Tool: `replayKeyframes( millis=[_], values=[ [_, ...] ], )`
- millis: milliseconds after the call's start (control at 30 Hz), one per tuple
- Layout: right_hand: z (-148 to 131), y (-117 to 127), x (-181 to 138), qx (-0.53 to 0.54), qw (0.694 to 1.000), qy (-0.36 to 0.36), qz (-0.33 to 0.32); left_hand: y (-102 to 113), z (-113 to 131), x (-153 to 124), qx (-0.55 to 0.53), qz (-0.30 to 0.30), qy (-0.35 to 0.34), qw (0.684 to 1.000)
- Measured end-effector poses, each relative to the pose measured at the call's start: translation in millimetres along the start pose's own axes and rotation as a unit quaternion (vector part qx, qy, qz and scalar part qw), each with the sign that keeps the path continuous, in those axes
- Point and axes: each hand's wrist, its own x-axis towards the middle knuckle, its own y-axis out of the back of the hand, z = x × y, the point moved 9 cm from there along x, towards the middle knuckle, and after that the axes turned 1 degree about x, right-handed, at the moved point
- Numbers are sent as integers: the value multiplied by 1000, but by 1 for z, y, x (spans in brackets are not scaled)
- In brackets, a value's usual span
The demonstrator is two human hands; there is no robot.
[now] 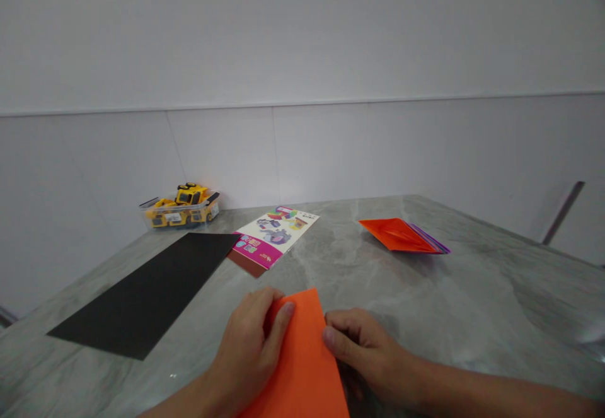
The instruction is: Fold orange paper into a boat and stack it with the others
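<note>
An orange sheet of paper (307, 358) is between my two hands at the bottom middle, its near end running out of view. My left hand (253, 342) grips its left edge, the thumb lying on top and the fingers curled beneath. At the right edge, my right hand (363, 348) pinches the paper between thumb and bent forefinger. Whether the sheet is folded or single I cannot tell.
On the grey marbled table (331, 267), a large black sheet (151, 292) lies left. Beyond it are a printed paper pack (276, 235) and a clear bin of yellow toy trucks (182, 210). Folded orange and purple papers (399, 235) lie at right. A white wall (321, 153) stands behind.
</note>
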Motion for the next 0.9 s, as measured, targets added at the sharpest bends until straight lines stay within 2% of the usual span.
replayKeyframes(
  millis=[133,333,400,467,533,600,667,733,800,900],
  values=[
    [-7,2,-2,13,1000,24,5,-4,1,-1,-16,-19,-4,1000],
    [0,1,-3,11,1000,-9,-26,-10,4,-2,-24,-52,-17,998],
    [4,3,-1,6,1000,-15,-13,-11,5,-3,-23,-64,-18,997],
    [7,6,1,-4,1000,-20,14,-14,6,-4,-16,-79,-24,996],
    [7,16,4,-24,998,-12,64,-13,7,-6,6,-65,-40,997],
    [2,35,6,-53,989,9,138,-5,5,-6,42,-6,-45,998],
    [-3,60,5,-72,972,31,222,5,-4,-5,51,67,-8,996],
    [-4,83,3,-63,957,38,281,7,-22,-2,-17,90,71,993],
    [-4,99,3,-60,948,42,310,-8,-40,1,-168,33,163,972],
    [-5,102,4,-46,948,46,311,-37,-48,2,-404,-83,257,874]
  ],
)
